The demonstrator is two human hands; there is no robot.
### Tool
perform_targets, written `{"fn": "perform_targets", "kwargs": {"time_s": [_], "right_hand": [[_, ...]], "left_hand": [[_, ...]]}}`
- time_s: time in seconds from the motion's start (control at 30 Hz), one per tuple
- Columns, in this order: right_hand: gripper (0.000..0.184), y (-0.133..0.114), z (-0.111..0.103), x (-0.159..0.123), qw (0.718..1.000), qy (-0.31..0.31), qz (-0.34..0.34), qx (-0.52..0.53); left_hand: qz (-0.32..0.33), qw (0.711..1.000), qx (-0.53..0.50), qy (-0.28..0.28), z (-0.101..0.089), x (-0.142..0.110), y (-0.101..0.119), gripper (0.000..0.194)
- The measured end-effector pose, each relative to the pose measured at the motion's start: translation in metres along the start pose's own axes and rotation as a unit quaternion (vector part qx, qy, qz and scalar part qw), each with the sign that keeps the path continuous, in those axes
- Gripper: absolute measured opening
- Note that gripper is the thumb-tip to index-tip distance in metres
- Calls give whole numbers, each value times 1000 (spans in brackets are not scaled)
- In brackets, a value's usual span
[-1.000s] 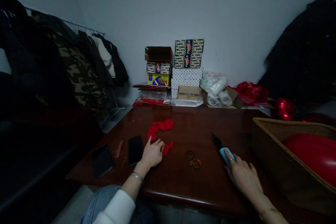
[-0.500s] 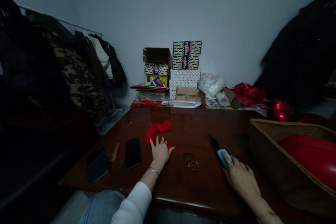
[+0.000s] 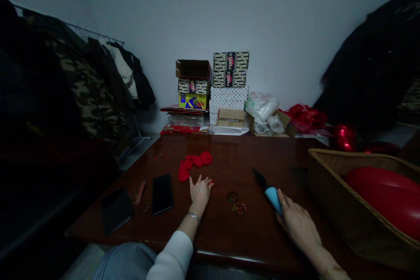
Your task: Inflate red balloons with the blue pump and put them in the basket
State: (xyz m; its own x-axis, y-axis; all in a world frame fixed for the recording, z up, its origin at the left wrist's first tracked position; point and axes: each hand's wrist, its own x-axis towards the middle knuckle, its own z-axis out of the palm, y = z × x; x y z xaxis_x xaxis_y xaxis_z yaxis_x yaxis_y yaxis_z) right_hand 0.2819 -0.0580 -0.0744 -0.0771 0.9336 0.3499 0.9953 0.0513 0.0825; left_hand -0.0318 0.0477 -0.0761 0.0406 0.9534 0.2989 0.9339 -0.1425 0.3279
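My left hand (image 3: 199, 193) is low over the table, thumb and forefinger closed around a small red piece (image 3: 211, 182), mostly covered by the fingers. Just beyond its fingertips lies a bunched strip of red cloth (image 3: 195, 160). In my right hand (image 3: 300, 223) is a blue-handled tool (image 3: 273, 197) with a dark, tapering head pointing away to the left; its exact kind is unclear. Between the hands lie several thin elastic hair ties (image 3: 239, 208), dark and multicoloured.
Left on the brown table (image 3: 229, 236) are a phone (image 3: 162, 193), a black tablet-like item (image 3: 117, 210) and a small pinkish stick (image 3: 141, 191). A wicker basket (image 3: 316, 154) with a red balloon-like object (image 3: 383, 197) stands right. Boxes (image 3: 229, 96) are stacked at the back.
The fingers of my left hand have drawn together around the small red piece. My right hand still holds the blue-handled tool, slightly turned. The whole view has shifted a little.
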Motion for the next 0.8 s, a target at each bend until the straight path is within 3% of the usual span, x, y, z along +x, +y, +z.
{"fn": "perform_targets", "kwargs": {"time_s": [0.23, 0.33, 0.57, 0.8], "right_hand": [[61, -3, -30, 0, 979, -33, -132, 151], [62, -4, -45, 2, 968, -59, -154, 189], [64, 2, -63, 2, 957, -96, -184, 204], [66, 8, -67, 1, 959, -94, -190, 190]], "left_hand": [[76, 979, -188, -37, -12, -6, 2, 22], [93, 967, -231, -48, -17, -7, 2, 22], [104, 959, -250, -77, -26, -10, 5, 23], [114, 959, -244, -90, -27, -11, -3, 24]]}}
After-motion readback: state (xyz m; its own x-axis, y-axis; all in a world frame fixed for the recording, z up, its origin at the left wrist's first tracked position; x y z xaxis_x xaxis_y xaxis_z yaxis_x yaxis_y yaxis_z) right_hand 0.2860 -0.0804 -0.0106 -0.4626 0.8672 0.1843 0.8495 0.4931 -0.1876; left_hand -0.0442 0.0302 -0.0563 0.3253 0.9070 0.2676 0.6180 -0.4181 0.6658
